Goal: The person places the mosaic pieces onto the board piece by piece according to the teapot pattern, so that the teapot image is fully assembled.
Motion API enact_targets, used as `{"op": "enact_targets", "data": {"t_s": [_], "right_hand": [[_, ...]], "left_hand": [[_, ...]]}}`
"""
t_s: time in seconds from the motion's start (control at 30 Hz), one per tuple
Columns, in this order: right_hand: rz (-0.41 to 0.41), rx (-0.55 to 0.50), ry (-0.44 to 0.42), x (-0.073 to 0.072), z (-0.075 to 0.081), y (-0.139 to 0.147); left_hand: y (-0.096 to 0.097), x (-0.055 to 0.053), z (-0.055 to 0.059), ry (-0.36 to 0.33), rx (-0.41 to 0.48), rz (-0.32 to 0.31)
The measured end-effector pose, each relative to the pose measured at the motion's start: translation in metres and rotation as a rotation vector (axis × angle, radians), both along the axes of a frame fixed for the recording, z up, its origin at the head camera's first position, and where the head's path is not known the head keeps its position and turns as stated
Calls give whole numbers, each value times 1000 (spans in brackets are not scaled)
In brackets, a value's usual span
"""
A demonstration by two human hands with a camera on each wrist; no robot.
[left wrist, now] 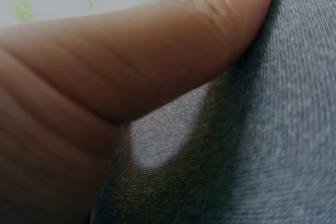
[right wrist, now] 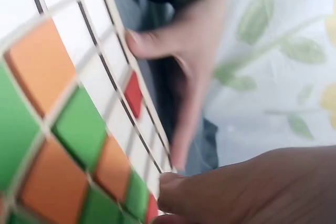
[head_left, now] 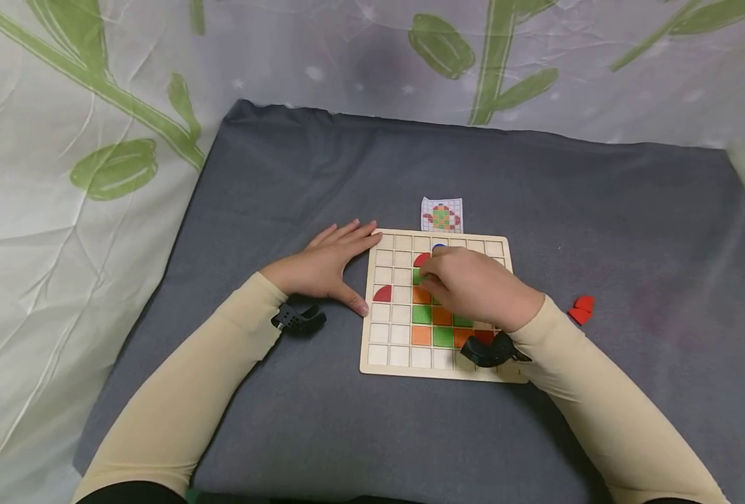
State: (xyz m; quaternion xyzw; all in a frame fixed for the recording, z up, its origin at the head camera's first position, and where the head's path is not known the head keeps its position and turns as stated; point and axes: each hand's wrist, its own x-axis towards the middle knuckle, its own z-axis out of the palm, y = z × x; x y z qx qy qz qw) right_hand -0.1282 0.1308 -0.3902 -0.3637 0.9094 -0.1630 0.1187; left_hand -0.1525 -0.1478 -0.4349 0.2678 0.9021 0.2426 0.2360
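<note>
A pale wooden grid board [head_left: 389, 355] lies on the grey cloth, with green, orange and red tiles in its cells. My left hand [head_left: 322, 264] is spread beside it, thumb and index fingertip at its left edge. Over the upper middle of the board is my right hand [head_left: 473, 285], its fingers bent and their tips close to a green tile [head_left: 417, 276] and a red rounded tile [head_left: 421, 260]. Whether these fingers pinch a piece I cannot tell. Just above the hand shows part of a blue piece [head_left: 438, 246]. Another red rounded tile [head_left: 382, 294] sits in the left column.
A small printed card [head_left: 442, 215] with a coloured grid pattern touches the board's top edge. Several loose red pieces [head_left: 582, 309] lie on the cloth [head_left: 650, 231] to the right. A white curtain with green leaves [head_left: 347, 63] hangs behind the table.
</note>
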Motion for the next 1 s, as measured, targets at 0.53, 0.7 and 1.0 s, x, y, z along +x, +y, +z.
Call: {"op": "enact_targets", "data": {"t_s": [0.53, 0.7, 1.0], "right_hand": [[-163, 15, -39, -13, 16, 89], [-203, 63, -81, -13, 12, 119], [-284, 161, -148, -12, 2, 166]], "left_hand": [[0, -1, 0, -7, -12, 6], [0, 0, -1, -9, -8, 14], [0, -1, -2, -9, -6, 11]]}}
